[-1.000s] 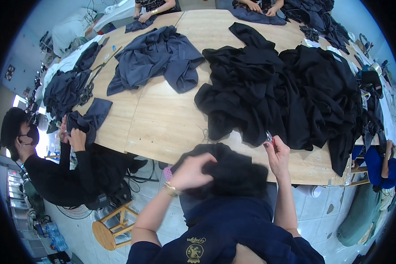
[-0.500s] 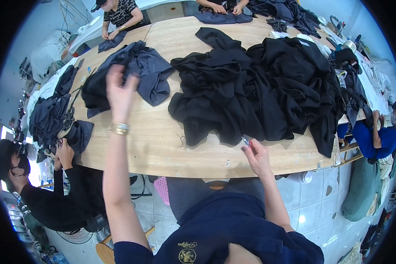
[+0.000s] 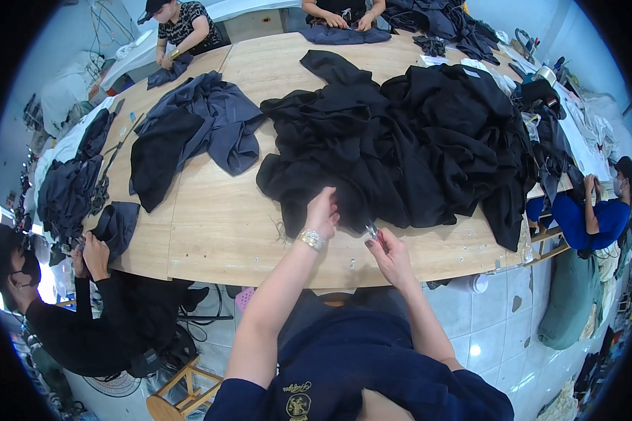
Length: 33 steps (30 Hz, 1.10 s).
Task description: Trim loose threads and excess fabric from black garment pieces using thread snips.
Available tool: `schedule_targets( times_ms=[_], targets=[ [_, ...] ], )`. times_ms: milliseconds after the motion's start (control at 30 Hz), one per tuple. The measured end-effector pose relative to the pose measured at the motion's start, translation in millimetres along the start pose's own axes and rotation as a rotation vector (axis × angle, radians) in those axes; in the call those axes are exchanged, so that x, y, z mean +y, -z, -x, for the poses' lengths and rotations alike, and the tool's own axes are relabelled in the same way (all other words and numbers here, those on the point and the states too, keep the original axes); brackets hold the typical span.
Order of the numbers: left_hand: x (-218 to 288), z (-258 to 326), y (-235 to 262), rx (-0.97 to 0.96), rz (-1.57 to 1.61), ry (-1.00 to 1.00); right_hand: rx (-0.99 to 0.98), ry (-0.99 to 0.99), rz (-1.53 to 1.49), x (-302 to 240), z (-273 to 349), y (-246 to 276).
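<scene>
A large heap of black cloth (image 3: 330,133) lies crumpled across the middle and right of the table. At its near edge my left hand (image 3: 321,214) is held over the fabric, fingers curled inward. Whether cloth is pinched between those fingers is hidden. Just right of it, my right hand (image 3: 392,258) grips a small pair of thread snips (image 3: 373,233), blades pointing to the black cloth's edge. On the left, a separate black piece (image 3: 163,151) lies over a dark grey garment (image 3: 221,116).
The wooden table (image 3: 211,238) curves around in front of me. A co-worker in black (image 3: 84,316) sits at left, handling dark fabric. Two people work at the far side and one in blue (image 3: 583,217) at right. A wooden stool (image 3: 182,396) stands at lower left.
My left hand has swung from the left pile to the near edge of the black heap. The snips in my right hand have shifted slightly left and down.
</scene>
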<state>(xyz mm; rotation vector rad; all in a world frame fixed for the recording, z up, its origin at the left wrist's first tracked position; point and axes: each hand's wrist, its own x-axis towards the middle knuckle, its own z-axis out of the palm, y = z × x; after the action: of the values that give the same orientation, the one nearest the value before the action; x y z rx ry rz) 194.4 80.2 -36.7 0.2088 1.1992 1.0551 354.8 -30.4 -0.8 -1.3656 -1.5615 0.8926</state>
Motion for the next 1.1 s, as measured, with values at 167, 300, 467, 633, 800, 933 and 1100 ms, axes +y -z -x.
schedule_targets(
  times_ms=[167,300,467,633,800,933,1100],
  targets=[
    [76,71,7,-0.463,0.427,-0.036,0.071,-0.022,-0.088,12,-1,8],
    [143,150,15,-0.499,0.452,-0.519,0.138,-0.067,-0.184,13,-3,14],
    [132,127,30,-0.4,0.342,-0.619,0.142,-0.103,-0.383,14,-10,5],
    [19,27,59,-0.017,0.02,0.0,0.069,-0.058,-0.393,6,-4,-5],
    [3,2,30,-0.002,0.014,0.09,0.078,-0.055,-0.348,10,8,-3],
    [-7,-5,17,0.272,-0.07,-0.066,0.095,-0.049,-0.313,7,10,2],
    [-13,-7,19,0.343,-0.197,-0.119,0.117,-0.045,-0.29,5,13,3]
  ],
)
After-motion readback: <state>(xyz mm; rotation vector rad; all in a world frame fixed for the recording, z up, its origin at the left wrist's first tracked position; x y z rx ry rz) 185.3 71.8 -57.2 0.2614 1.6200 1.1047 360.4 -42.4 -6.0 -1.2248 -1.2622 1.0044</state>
